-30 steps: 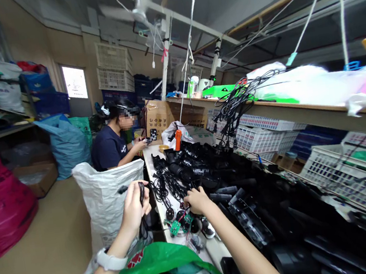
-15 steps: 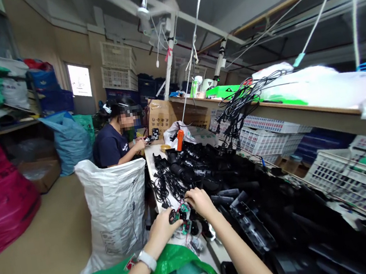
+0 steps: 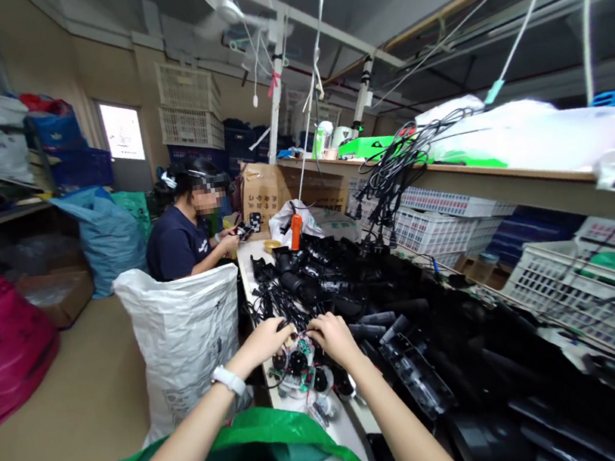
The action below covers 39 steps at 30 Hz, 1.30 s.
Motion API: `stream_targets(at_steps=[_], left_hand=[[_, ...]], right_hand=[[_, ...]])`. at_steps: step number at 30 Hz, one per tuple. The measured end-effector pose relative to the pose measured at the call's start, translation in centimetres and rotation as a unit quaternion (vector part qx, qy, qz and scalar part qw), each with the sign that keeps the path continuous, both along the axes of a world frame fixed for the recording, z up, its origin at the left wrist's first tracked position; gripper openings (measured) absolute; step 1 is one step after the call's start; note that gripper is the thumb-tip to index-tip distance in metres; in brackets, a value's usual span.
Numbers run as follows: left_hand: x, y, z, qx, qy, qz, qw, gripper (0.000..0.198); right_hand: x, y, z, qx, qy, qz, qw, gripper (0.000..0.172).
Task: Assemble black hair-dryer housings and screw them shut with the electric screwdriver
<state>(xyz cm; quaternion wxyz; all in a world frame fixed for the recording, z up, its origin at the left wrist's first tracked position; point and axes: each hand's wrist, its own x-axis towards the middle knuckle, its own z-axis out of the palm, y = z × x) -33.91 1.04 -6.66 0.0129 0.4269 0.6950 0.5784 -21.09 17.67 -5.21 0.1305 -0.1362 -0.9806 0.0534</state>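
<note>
Head view: the board (image 3: 304, 347) is over the counter (image 3: 344, 430), near the left hand (image 3: 269, 339) and right hand (image 3: 333, 338); whether either grip is closed on wires (image 3: 301, 333), I cannot tell. Tugging hard could tear them or drag cables (image 3: 279, 302).

Got a small green circuit board (image 3: 304, 346) with thin reddish wires (image 3: 302, 333) bunched at its 12 o'clock, lying on the white counter (image 3: 342, 425). Plus a black round part (image 3: 297, 362) snug at 7 o'clock. Tilt's too blurry to call.
</note>
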Motion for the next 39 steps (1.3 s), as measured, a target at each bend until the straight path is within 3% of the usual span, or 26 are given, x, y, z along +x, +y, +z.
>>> stream_targets(at_steps=[3,6,12,15,19,25,28,32,36,39], left_hand=[[1.5,0.3,0.2,-0.102,-0.046,-0.108,0.988,0.028],[3.8,0.4,-0.4,-0.149,-0.072,-0.139,0.976,0.030],[7.8,0.1,-2.9,-0.188,-0.048,-0.104,0.975,0.042],[8.9,-1.0,-3.2,-0.239,-0.011,-0.088,0.967,0.049],[9.8,-2.4,-1.9,-0.298,0.040,-0.032,0.953,0.065],[7.2,-1.5,0.5,-0.287,0.097,0.092,0.948,0.043],[5.9,-0.6,-0.1,-0.309,0.104,0.062,0.943,0.040],[6.8,-0.6,-2.2,-0.351,0.106,0.012,0.930,0.040],[8.5,-1.2,-3.9,-0.347,0.106,0.007,0.932,0.041],[8.9,-1.3,-4.5,-0.337,0.108,0.016,0.935,0.043]], right_hand=[[-0.3,0.1,-0.2,-0.028,0.023,-0.014,0.999,0.026],[-0.5,0.2,-0.4,-0.065,0.049,-0.023,0.996,0.025],[-1.0,1.2,-1.4,-0.160,0.105,-0.026,0.981,0.025],[-1.2,1.8,-2.0,-0.214,0.131,-0.026,0.968,0.026],[-1.1,2.5,-2.4,-0.281,0.161,-0.023,0.946,0.027],[-0.9,2.4,-2.6,-0.343,0.206,-0.029,0.916,0.027],[-0.8,2.1,-2.6,-0.359,0.226,-0.041,0.905,0.027],[-1.5,2.5,-1.6,-0.366,0.239,-0.068,0.897,0.030],[-2.6,3.4,0.1,-0.363,0.183,-0.053,0.912,0.031],[-2.6,3.4,0.4,-0.350,0.098,-0.014,0.932,0.031]])
